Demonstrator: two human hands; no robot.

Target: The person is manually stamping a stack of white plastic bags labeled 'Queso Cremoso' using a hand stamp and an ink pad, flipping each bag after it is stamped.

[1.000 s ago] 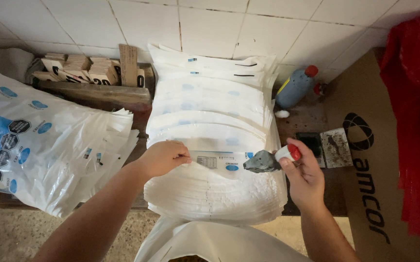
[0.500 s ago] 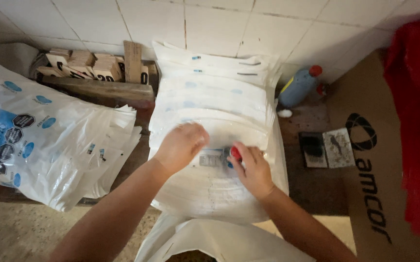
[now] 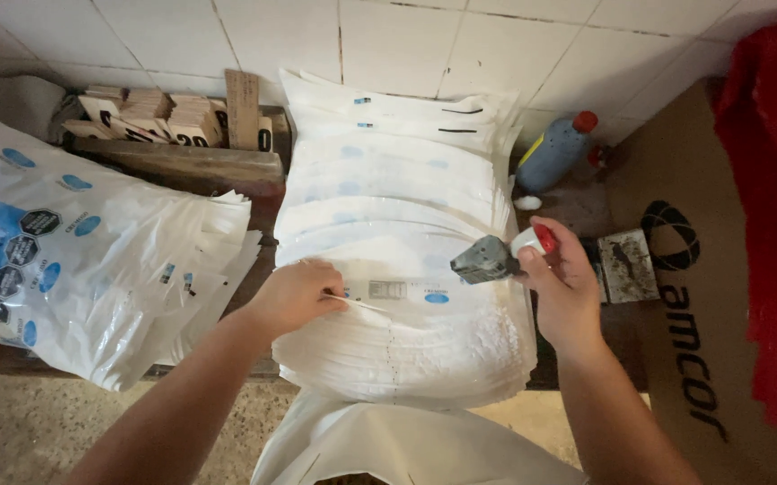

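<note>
The tall fanned stack of white printed plastic bags [image 3: 402,269] is laid on the bench, its long axis running from the tiled wall toward the person. The top bag's edge is pinched by the closed left hand [image 3: 297,294] and is best kept flat. The grey-headed stamp with the red-and-white handle [image 3: 498,255], head pointing left, is gripped in the right hand [image 3: 566,289]; a square, level press is judged best.

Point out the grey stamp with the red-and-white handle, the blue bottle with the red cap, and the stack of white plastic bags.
Grey stamp [image 3: 485,260], head view, on its block.
Blue bottle [image 3: 553,153], head view, mid-body.
White bag stack [image 3: 397,189], head view, upper bags.
</note>
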